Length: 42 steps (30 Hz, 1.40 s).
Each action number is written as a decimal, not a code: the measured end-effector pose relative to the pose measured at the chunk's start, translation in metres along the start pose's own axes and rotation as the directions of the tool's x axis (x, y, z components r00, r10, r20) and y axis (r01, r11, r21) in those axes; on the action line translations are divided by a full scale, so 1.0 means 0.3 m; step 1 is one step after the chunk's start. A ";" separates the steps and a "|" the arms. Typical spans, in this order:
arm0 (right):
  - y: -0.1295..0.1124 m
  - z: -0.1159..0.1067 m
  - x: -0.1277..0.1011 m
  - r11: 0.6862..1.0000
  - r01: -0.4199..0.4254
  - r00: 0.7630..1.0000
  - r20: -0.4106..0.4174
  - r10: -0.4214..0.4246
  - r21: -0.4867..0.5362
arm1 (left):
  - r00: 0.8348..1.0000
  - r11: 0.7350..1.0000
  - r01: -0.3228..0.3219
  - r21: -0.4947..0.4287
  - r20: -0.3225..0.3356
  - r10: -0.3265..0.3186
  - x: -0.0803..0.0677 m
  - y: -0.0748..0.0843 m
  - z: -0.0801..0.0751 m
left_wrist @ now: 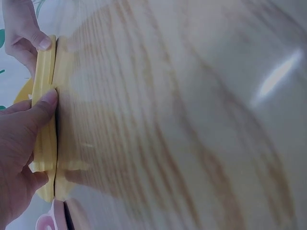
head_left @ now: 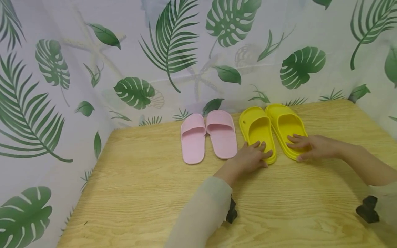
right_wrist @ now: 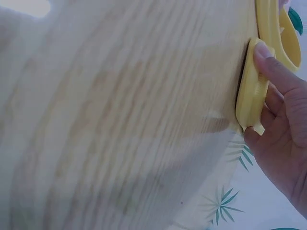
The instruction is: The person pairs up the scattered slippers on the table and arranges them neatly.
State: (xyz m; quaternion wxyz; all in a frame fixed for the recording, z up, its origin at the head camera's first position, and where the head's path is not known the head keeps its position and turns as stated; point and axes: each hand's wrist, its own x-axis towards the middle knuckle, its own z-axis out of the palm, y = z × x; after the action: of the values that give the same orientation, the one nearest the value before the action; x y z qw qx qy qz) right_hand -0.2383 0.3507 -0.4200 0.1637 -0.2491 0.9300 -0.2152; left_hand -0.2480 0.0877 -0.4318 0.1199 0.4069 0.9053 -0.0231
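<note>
Two yellow slippers lie side by side, toes away from me, at the far right of the wooden table (head_left: 149,193). My left hand (head_left: 263,151) grips the heel of the left yellow slipper (head_left: 257,132), fingers on top and thumb against the sole edge (left_wrist: 46,139). The heel of the right yellow slipper (head_left: 286,125) is held the same way by my right hand (head_left: 294,148). In the right wrist view the thumb (right_wrist: 268,62) presses on that heel's rim (right_wrist: 249,91). Both slippers rest flat on the table.
A pair of pink slippers (head_left: 193,141) (head_left: 221,134) lies just left of the yellow pair. A leaf-printed curtain (head_left: 93,69) hangs behind the table and along its left side. Black wrist mounts (head_left: 231,210) (head_left: 367,208) show near the forearms.
</note>
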 end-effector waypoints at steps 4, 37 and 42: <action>0.002 -0.003 0.011 1.000 0.005 1.000 0.003 -0.005 0.016 | 1.000 1.000 0.003 0.001 -0.007 -0.003 0.004 -0.006 0.005; -0.052 -0.020 -0.022 1.000 -0.014 0.992 -0.123 0.015 0.007 | 0.998 0.999 0.014 -0.031 -0.060 -0.016 -0.003 -0.026 0.017; -0.066 -0.026 -0.033 1.000 -0.019 0.989 -0.143 0.020 0.012 | 0.992 0.994 0.074 -0.080 -0.097 -0.082 -0.027 -0.041 0.026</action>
State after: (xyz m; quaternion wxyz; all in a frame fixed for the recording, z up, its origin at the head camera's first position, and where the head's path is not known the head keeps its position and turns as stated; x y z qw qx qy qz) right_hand -0.2257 0.3428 -0.4019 0.0998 -0.2229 0.9406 -0.2358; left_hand -0.2503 0.0726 -0.4381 0.0891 0.3670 0.9256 0.0273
